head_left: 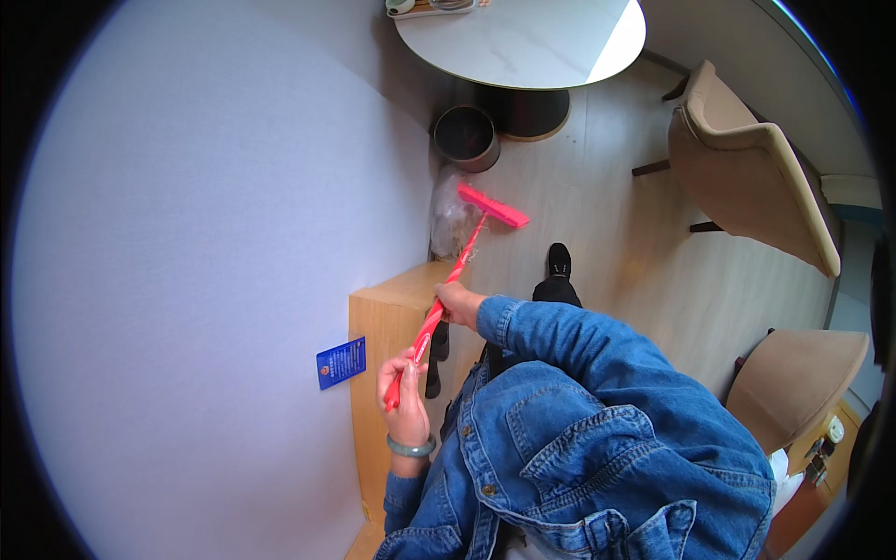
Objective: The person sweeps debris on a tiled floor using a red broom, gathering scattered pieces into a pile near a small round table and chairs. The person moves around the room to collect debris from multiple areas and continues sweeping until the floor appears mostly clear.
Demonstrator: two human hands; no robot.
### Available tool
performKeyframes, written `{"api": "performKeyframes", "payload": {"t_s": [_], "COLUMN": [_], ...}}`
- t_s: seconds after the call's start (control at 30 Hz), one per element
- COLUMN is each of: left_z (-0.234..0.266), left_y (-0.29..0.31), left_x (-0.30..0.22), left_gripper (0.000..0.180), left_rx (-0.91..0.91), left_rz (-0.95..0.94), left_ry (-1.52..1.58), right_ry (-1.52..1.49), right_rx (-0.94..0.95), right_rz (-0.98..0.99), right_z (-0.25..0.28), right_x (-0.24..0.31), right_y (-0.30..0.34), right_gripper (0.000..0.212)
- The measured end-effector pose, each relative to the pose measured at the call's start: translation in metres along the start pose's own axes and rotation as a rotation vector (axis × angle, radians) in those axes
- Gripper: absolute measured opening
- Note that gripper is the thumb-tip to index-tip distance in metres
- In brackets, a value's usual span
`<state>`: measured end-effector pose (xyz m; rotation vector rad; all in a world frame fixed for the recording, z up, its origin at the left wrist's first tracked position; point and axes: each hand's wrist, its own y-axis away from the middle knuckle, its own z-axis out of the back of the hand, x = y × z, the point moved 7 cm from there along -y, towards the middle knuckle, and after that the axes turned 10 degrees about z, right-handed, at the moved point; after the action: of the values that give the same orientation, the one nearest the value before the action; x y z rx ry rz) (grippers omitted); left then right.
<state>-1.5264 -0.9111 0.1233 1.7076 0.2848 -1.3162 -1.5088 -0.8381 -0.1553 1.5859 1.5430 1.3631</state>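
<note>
A broom (431, 324) with a red-and-pink striped handle slants away from me across the lower middle of the view. Its bright pink head (493, 204) is down near the floor. My left hand (404, 397), with a greenish bangle at the wrist, is closed round the upper end of the handle. Farther down, my right hand (458, 304) grips the same handle. Beside the broom head, against the wall, lies a crumpled clear plastic bag (452, 219); what is inside it I cannot make out.
A dark round bin (466, 138) stands just beyond the bag. Behind it is a white round table (523, 42) on a black pedestal. Beige chairs (747, 168) stand at the right. A wooden cabinet (392, 297) lines the wall near my left hand. My black shoe (559, 259) is on the floor.
</note>
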Motion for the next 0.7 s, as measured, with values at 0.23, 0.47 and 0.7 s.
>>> {"api": "performKeyframes", "payload": {"t_s": [0.23, 0.47, 0.7], "left_z": [-0.001, -0.012, -0.043], "left_y": [0.033, 0.025, 0.005], "left_x": [-0.045, -0.045, -0.02], "left_gripper": [0.015, 0.009, 0.007], "left_rx": [0.143, 0.26, 0.353], "left_rz": [-0.106, -0.096, -0.086], "left_ry": [-0.181, -0.093, -0.046], "right_ry": [-0.142, -0.224, -0.335], "right_rx": [0.17, 0.139, 0.004], "right_rz": [0.03, 0.063, 0.157], "right_z": [-0.012, 0.026, 0.066], "right_x": [0.005, 0.03, 0.053], "right_y": [0.058, 0.088, 0.072], "right_gripper": [0.016, 0.017, 0.015]}}
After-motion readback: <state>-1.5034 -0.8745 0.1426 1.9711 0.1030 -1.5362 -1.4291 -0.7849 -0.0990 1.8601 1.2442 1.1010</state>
